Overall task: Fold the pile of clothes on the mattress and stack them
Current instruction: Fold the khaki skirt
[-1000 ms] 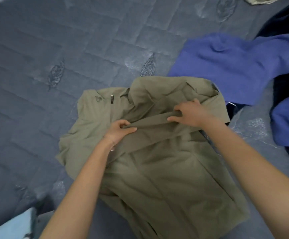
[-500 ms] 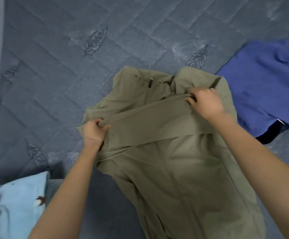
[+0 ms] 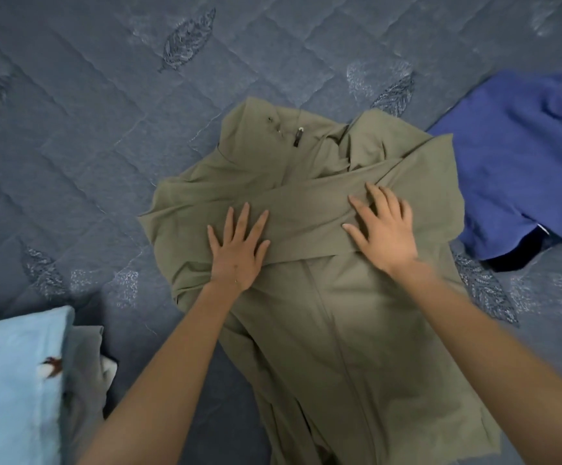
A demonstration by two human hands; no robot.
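The olive garment (image 3: 356, 330) lies on the grey quilted mattress (image 3: 88, 129), collar end away from the person, with one sleeve (image 3: 306, 216) folded as a band across its chest. Half a second ago both hands were pinching that sleeve at its ends and drawing it taut across the body; now the pinch is gone and both hands lie flat on the cloth. The left hand (image 3: 237, 250) rests palm down, fingers spread, on the left end of the band. The right hand (image 3: 382, 229) presses with spread fingers on the right end, where the band meets the folded-in shoulder. So the grip of each hand is spread: it holds nothing and only presses. I judge that the sleeve fold is laid and is being smoothed down, while the garment's lower length, which runs toward the person and out of the bottom of the view, is not yet folded up. The task looks well short of done: a blue garment (image 3: 524, 156) lies loose at the right, just beside the olive one, with something dark (image 3: 521, 250) under its lower edge, both unfolded. At the lower left a light blue cloth (image 3: 14, 380) sits on a grey one (image 3: 84, 364); this may be the started stack, though I cannot tell for sure.
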